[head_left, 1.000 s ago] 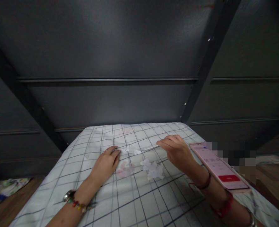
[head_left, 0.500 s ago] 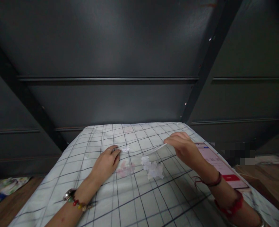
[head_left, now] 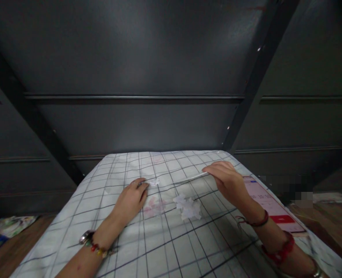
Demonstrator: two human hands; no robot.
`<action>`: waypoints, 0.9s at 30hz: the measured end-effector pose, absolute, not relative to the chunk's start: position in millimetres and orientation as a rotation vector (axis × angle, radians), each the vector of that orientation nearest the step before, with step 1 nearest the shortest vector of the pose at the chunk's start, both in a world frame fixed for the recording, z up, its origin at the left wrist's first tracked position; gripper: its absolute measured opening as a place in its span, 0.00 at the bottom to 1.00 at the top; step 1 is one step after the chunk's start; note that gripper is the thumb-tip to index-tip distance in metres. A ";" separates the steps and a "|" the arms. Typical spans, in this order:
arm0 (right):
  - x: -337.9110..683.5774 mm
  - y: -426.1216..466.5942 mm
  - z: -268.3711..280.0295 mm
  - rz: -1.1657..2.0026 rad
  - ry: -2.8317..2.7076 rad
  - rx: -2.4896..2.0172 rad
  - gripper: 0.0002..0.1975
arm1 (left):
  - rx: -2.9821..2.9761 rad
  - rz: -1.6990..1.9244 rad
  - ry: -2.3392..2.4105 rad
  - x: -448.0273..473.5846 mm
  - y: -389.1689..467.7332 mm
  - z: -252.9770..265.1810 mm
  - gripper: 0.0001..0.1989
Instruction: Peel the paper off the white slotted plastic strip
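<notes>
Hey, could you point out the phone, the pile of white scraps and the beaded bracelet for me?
Phone (head_left: 264, 197): head view, on its lit screen.
Pile of white scraps (head_left: 188, 208): head view, on its middle.
Beaded bracelet (head_left: 93, 248): head view, on its red beads.

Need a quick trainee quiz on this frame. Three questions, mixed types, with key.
1. Which hand pinches one end of the thin white strip?
2. True or false: the phone lies nearer the right hand than the left hand.
3. Fill in: the jagged white pieces lie on a white cloth marked with a ____ of dark lines.

Key: 1. Right. 2. True. 3. Grid.
</notes>
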State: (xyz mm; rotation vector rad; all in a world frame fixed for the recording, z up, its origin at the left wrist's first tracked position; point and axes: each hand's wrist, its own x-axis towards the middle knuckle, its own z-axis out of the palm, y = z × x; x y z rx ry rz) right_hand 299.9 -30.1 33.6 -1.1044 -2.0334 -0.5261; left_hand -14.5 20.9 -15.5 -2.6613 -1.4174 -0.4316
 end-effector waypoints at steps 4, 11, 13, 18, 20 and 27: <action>271.7 -26.5 25.3 -0.655 -2.037 -1.114 0.18 | -2.664 -0.437 -1.415 -14.3 20.6 -15.0 0.15; 247.4 -22.8 19.5 -0.683 -2.136 -0.976 0.13 | -2.650 -0.478 -1.413 -14.7 21.1 -16.8 0.15; 247.9 -23.4 19.9 -0.670 -2.146 -0.965 0.13 | -2.651 -0.493 -1.410 -15.0 21.7 -18.2 0.15; 244.4 -26.0 20.4 -0.656 -2.172 -0.922 0.12 | -2.655 -0.500 -1.395 -15.5 22.8 -20.2 0.15; 242.0 -26.5 20.7 -0.670 -2.181 -0.904 0.12 | -2.660 -0.491 -1.391 -15.3 22.7 -19.6 0.15; 243.4 -28.3 26.8 -0.650 -2.162 -0.913 0.13 | -2.688 -0.466 -1.406 -14.6 22.5 -17.7 0.16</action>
